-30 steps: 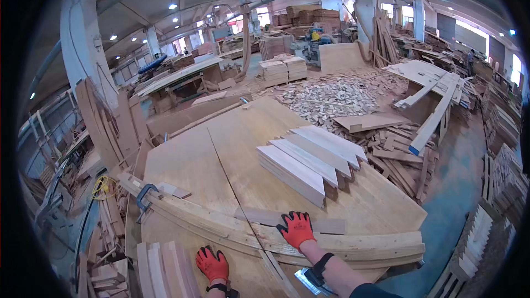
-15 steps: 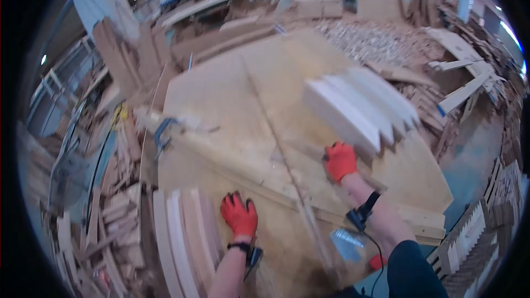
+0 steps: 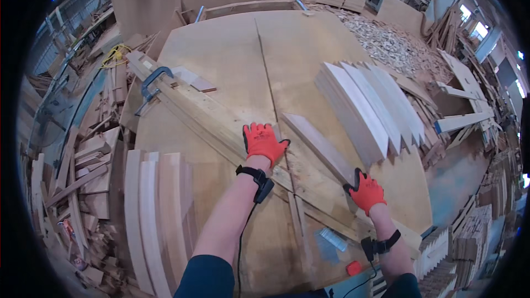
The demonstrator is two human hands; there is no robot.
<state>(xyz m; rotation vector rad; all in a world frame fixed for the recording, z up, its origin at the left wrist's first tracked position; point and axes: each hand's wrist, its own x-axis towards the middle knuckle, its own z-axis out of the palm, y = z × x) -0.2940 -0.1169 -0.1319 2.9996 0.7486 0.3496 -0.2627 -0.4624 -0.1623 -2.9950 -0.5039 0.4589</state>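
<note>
My left hand point(image 3: 264, 142), in a red glove with dark fingertips, lies open with its fingers spread on a long wooden rail point(image 3: 210, 127) that crosses the table diagonally. My right hand point(image 3: 367, 192), gloved the same way, is closed on the near end of a wooden board point(image 3: 319, 146). This board lies slanted on the tabletop, its far end just right of my left hand. Beyond it, to the right, stands a row of pale boards point(image 3: 367, 105) with pointed ends. A blue C-clamp point(image 3: 153, 81) grips the rail's far left end.
Several curved boards point(image 3: 160, 215) stand side by side at the near left. A red object point(image 3: 354, 267) and a clear-and-blue packet point(image 3: 333, 240) lie near the front edge. Offcuts point(image 3: 88, 176) heap up on the left; wood chips point(image 3: 386, 38) cover the far right.
My left hand has moved from beside the left boards up and right onto the rail. My right hand has shifted nearer and taken hold of the board's end. The view has turned.
</note>
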